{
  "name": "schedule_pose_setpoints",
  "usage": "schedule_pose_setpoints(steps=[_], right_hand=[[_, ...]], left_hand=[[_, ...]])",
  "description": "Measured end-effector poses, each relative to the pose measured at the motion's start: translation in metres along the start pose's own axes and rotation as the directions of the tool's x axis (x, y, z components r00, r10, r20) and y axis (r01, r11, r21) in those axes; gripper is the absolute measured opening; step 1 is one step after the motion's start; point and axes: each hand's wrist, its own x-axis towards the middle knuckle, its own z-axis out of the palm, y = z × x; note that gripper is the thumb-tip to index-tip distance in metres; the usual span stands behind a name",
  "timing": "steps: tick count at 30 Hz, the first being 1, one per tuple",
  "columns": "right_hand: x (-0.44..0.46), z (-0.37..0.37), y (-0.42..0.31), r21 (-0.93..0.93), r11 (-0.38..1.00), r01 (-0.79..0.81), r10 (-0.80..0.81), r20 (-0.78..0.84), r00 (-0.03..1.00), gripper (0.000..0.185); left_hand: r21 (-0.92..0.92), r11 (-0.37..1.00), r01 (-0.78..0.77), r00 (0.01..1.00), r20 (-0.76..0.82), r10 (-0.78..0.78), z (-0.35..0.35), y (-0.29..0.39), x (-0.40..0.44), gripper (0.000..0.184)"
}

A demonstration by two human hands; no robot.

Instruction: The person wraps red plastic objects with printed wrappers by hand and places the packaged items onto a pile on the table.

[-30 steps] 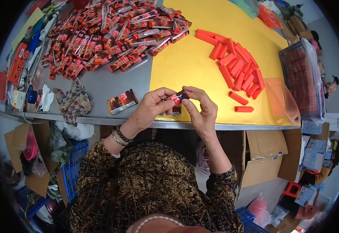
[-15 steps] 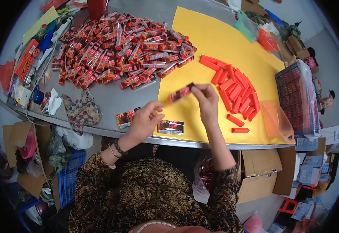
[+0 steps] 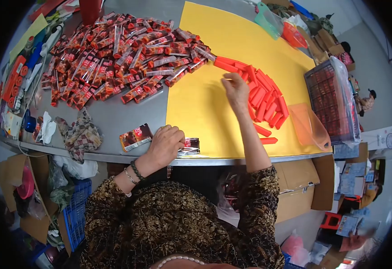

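Note:
My left hand [image 3: 163, 145] is low over the table's front edge, fingers curled down onto the left end of a flat printed wrapper [image 3: 192, 146]; the fingertips are partly hidden. Left of that hand lies another printed wrapper [image 3: 135, 137], dark and orange. My right hand [image 3: 236, 93] hovers above the yellow sheet with bent fingers slightly apart and nothing visible in them. Right beside it is a heap of red sticks [image 3: 267, 96], partly covered by the hand. Several finished packets in dark red wrapping lie in a large pile [image 3: 115, 58] at the back left.
A yellow sheet [image 3: 205, 31] covers the table's right part. An orange clear scoop [image 3: 310, 127] and a plastic-covered crate [image 3: 332, 101] stand at the right edge. A crumpled cloth [image 3: 81, 134] lies at front left, near tools and a red cup [image 3: 90, 11].
The dark packet in my right hand is gone from it, and that hand has moved up toward the red sticks. My left hand has lowered onto the wrapper. The view has shifted slightly.

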Motion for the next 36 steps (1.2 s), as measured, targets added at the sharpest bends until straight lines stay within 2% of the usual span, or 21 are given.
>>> schedule_pose_setpoints(steps=[3,6,9,10,11,14,15,17,20,21,23,24,28,31,34,36], right_hand=[[0.01,-0.04,0.015,-0.334,0.942,-0.017,-0.018,-0.103,0.995,0.023],[0.007,-0.051,0.019,-0.612,0.771,0.177,-0.191,0.043,0.981,0.03],[-0.001,-0.045,0.016,-0.747,0.622,0.234,-0.227,0.114,0.967,0.039],[-0.004,-0.042,0.014,-0.784,0.568,0.25,-0.233,0.138,0.963,0.042],[-0.003,-0.038,0.019,-0.809,0.524,0.266,-0.285,0.128,0.95,0.039],[0.003,-0.035,0.015,-0.804,0.513,0.301,-0.275,0.178,0.945,0.031],[0.004,-0.035,0.011,-0.805,0.507,0.307,-0.268,0.191,0.944,0.02],[-0.004,-0.033,0.012,-0.806,0.483,0.343,-0.296,0.219,0.93,0.021],[-0.029,-0.028,0.002,-0.801,0.485,0.35,-0.279,0.238,0.93,0.028],[-0.04,-0.027,-0.002,-0.801,0.494,0.339,-0.262,0.236,0.936,0.032],[-0.058,-0.025,-0.005,-0.762,0.547,0.346,-0.311,0.198,0.929,0.038],[-0.064,-0.024,-0.005,-0.74,0.574,0.35,-0.334,0.179,0.926,0.042],[-0.066,-0.023,0.001,-0.671,0.64,0.374,-0.365,0.163,0.917,0.031],[-0.065,-0.021,-0.004,-0.33,0.937,0.114,-0.083,0.106,0.991,0.022],[-0.076,-0.028,-0.028,0.022,0.998,0.05,-0.052,0.086,0.995,0.02],[-0.084,-0.03,-0.04,0.152,0.988,-0.002,-0.018,0.126,0.992,0.021]], left_hand=[[0.024,1.0,0.006,1.0,0.011,-0.007,0.001,0.0,0.001,0.008],[0.053,0.999,0.011,1.0,-0.01,-0.011,0.0,-0.001,0.0,0.011],[0.085,0.992,0.097,0.995,0.006,-0.097,-0.01,0.008,0.004,0.014],[0.099,0.985,0.138,0.99,0.022,-0.141,-0.013,0.01,0.005,0.015],[0.139,0.986,0.089,0.993,0.064,-0.099,-0.013,0.004,0.005,0.019],[0.019,0.985,0.171,0.983,0.06,-0.172,-0.019,0.012,0.01,0.014],[-0.055,0.974,0.221,0.974,0.067,-0.217,-0.019,0.012,0.011,0.013],[-0.203,0.925,0.322,0.947,0.085,-0.311,-0.02,0.01,0.01,0.013],[-0.261,0.917,0.301,0.951,0.017,-0.308,-0.026,0.017,0.012,0.011],[-0.26,0.895,0.361,0.932,0.062,-0.358,-0.03,0.021,0.014,0.012],[-0.247,0.844,0.477,0.879,0.149,-0.453,-0.037,0.025,0.018,0.015],[-0.299,0.836,0.461,0.887,0.13,-0.443,-0.037,0.022,0.018,0.016],[-0.504,0.755,0.418,0.898,0.102,-0.429,-0.026,0.002,0.015,0.015],[-0.611,0.695,0.38,0.903,0.083,-0.421,-0.027,-0.005,0.013,0.011],[-0.717,0.596,0.362,0.893,0.085,-0.441,-0.024,-0.016,0.01,0.009],[-0.73,0.572,0.373,0.881,0.084,-0.466,-0.029,-0.015,0.012,0.009]])
